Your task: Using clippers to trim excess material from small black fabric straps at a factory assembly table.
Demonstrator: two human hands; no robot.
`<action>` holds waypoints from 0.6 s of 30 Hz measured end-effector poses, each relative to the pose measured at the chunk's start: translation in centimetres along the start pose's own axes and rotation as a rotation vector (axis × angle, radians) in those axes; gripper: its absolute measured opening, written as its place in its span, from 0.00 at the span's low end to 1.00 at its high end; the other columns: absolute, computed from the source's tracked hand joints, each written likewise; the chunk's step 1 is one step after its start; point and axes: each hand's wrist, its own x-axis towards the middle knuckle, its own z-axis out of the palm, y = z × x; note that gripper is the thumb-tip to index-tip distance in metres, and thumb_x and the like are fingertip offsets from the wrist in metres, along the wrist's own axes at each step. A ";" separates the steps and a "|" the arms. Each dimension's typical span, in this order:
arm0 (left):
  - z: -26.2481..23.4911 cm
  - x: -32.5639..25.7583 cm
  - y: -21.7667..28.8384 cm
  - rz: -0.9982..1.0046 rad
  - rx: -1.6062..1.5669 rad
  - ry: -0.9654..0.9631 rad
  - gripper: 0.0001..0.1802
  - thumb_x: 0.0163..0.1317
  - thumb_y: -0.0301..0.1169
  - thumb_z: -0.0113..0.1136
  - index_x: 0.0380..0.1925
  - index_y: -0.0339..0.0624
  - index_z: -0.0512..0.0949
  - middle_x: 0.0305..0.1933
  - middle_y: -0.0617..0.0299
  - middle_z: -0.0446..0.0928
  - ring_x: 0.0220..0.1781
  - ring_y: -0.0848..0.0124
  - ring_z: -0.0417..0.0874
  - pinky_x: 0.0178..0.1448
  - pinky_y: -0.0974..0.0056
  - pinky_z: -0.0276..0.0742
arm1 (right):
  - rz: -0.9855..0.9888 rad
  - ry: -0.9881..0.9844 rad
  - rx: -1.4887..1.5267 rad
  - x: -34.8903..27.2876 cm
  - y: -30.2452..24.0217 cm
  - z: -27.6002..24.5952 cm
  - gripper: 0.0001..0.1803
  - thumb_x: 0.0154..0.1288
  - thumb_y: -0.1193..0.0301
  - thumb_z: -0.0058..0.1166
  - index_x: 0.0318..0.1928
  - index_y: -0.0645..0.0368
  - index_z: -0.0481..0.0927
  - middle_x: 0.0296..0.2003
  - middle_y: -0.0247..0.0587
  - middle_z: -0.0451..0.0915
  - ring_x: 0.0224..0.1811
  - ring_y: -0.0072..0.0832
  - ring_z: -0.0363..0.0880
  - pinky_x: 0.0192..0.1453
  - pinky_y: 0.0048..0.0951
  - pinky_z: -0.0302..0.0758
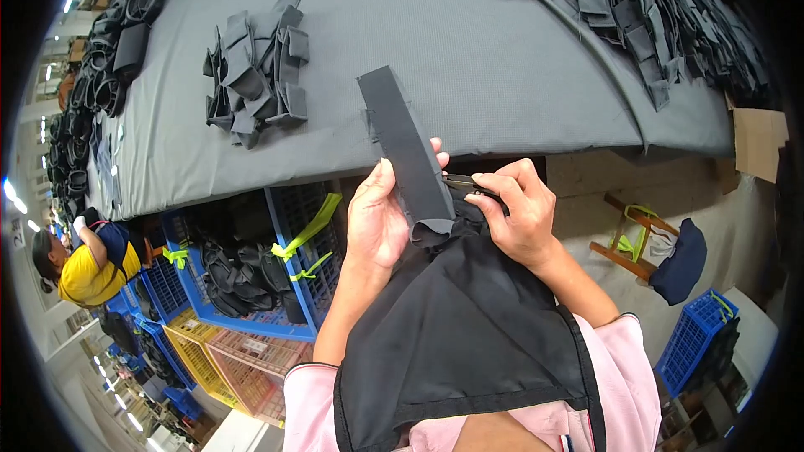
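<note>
Dark-grey, the strip [408, 151] sat gripped in the left hand [374, 224] — seemingly to steady its edge — with snips [461, 182] clasped in the right hand [523, 213] just beside.

Fabric pile [244, 82] on table [360, 8], left of strip [399, 130] in left hand [375, 222]

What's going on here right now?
A person in a black apron grips a dark strip in the left hand, its far end over the grey table. The right hand holds what look like small snips at the strip's right edge; whether they are cutting is too small to tell. A pile of similar pieces lies on the table to the left, and a larger heap at the far right.
</note>
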 end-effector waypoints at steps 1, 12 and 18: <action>-0.2 0.0 0.0 -0.013 -0.021 -0.002 0.22 0.71 0.33 0.38 0.60 0.29 0.61 0.64 0.43 0.63 0.63 0.53 0.70 0.62 0.50 0.73 | 0.000 0.001 -0.001 0.0 0.0 0.0 0.14 0.43 0.75 0.67 0.33 0.58 0.78 0.26 0.36 0.71 0.23 0.30 0.71 0.24 0.28 0.68; -0.6 0.2 -0.1 -0.044 -0.067 -0.011 0.22 0.72 0.34 0.37 0.59 0.28 0.61 0.64 0.43 0.63 0.62 0.53 0.71 0.60 0.50 0.75 | -0.013 0.035 0.038 -0.4 0.0 0.0 0.14 0.43 0.75 0.67 0.34 0.59 0.78 0.25 0.36 0.71 0.21 0.30 0.70 0.23 0.28 0.68; -0.3 0.2 -0.1 -0.053 -0.053 0.000 0.23 0.72 0.35 0.37 0.59 0.27 0.61 0.64 0.41 0.64 0.62 0.53 0.71 0.60 0.51 0.75 | -0.014 -0.007 -0.042 -0.4 -0.4 -0.1 0.15 0.44 0.74 0.67 0.35 0.59 0.78 0.27 0.36 0.72 0.23 0.30 0.71 0.25 0.29 0.68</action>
